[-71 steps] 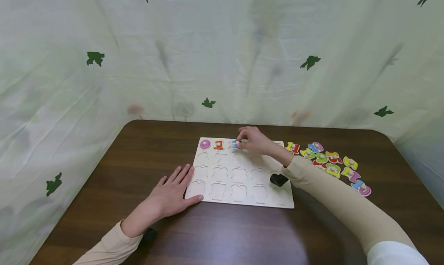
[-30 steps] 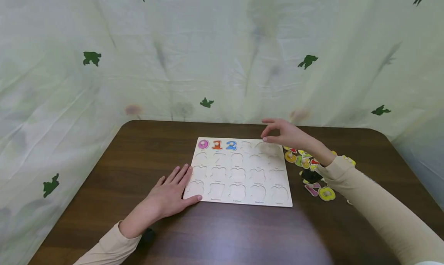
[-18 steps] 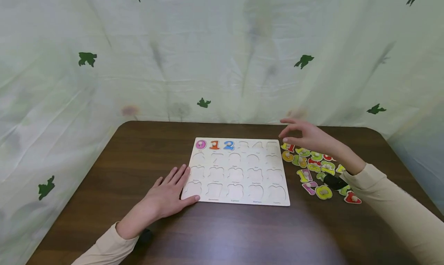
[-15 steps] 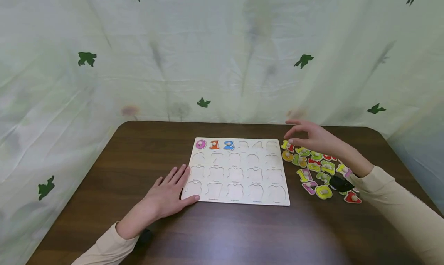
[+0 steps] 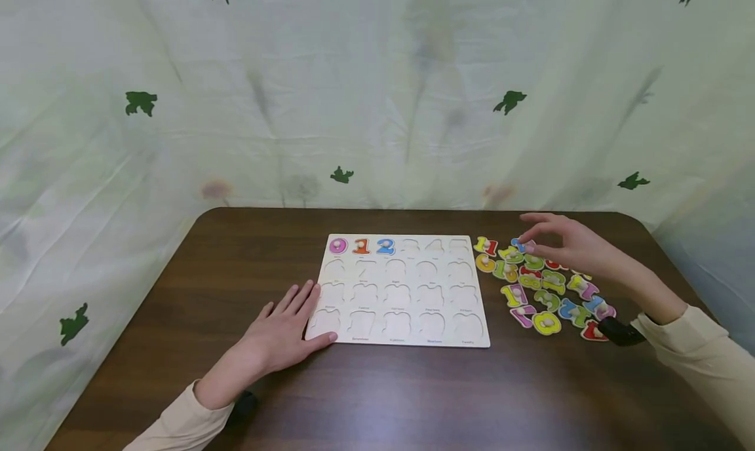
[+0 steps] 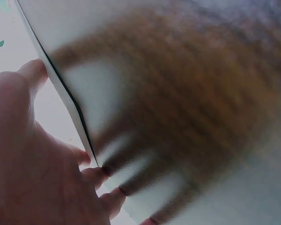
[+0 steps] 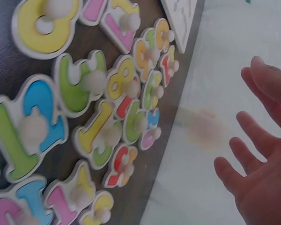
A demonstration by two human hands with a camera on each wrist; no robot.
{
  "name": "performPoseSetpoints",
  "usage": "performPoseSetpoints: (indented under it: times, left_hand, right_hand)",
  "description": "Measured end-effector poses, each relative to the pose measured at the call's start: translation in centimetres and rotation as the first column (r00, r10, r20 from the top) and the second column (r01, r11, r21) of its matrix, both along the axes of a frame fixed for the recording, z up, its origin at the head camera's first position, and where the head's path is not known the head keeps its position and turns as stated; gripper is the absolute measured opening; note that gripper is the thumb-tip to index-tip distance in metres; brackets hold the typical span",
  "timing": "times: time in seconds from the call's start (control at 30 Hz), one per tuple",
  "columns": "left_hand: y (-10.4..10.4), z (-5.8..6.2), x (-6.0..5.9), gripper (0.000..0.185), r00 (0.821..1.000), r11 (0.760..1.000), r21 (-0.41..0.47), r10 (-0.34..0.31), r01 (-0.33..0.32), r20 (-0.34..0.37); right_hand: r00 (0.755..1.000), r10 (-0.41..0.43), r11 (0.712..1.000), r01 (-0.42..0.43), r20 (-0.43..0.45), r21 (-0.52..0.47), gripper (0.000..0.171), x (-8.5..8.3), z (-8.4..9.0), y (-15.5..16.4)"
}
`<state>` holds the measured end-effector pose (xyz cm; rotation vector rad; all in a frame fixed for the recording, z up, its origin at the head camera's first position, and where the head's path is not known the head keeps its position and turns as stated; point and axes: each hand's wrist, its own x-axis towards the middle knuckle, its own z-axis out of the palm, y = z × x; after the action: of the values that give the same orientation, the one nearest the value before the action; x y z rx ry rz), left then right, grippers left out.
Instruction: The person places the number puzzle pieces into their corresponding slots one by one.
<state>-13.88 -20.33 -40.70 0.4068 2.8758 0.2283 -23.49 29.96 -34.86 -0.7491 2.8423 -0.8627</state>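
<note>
Number pieces (image 5: 542,284) are lying heaped near the tabletop's right edge, just beside the puzzle board (image 5: 401,287). Right hand (image 5: 569,244) is hovering over the heap's far side, fingers loosely spread, gripping nothing. Left hand (image 5: 283,330) is lying flat, pressing the board's near-left corner. Board is holding 0, 1, 2 in its far-left slots. Right wrist view is showing each piece's knob (image 7: 33,129).

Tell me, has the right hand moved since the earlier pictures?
Yes. The right hand went rightward: earlier it was over the top row of the board, and now it hovers past the board's right edge, above the loose number pieces.
</note>
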Motion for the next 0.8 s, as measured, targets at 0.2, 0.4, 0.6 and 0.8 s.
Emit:
performPoseSetpoints:
  times: [0.2,0.4,0.6,0.8]
  left_hand:
    - [-0.1,-0.5,0.0,0.099,1.0,1.0,-0.007,0.0,0.0,-0.006]
    - [-0.2,-0.5,0.1,0.099,1.0,1.0,-0.005,0.0,0.0,-0.014]
    - [-0.1,0.1,0.3,0.099,1.0,1.0,0.001,-0.004,0.005,-0.013]
    - [-0.1,-0.3,0.0,0.098,1.0,1.0,0.005,-0.011,0.012,-0.026]
  right_hand:
    - [0.999,-0.047,0.999,0.047,0.01,0.009,0.02,1.3,-0.6,1.9]
    - [0.997,-0.047,0.999,0.048,-0.054,0.021,0.015,2.3,-1.8,4.0]
    - [0.993,0.051,0.999,-0.051,-0.103,0.001,0.023,3.1,-4.1,5.3]
    - [0.988,0.09,0.996,-0.088,-0.128,0.025,0.025,3.6,-5.9,5.3]
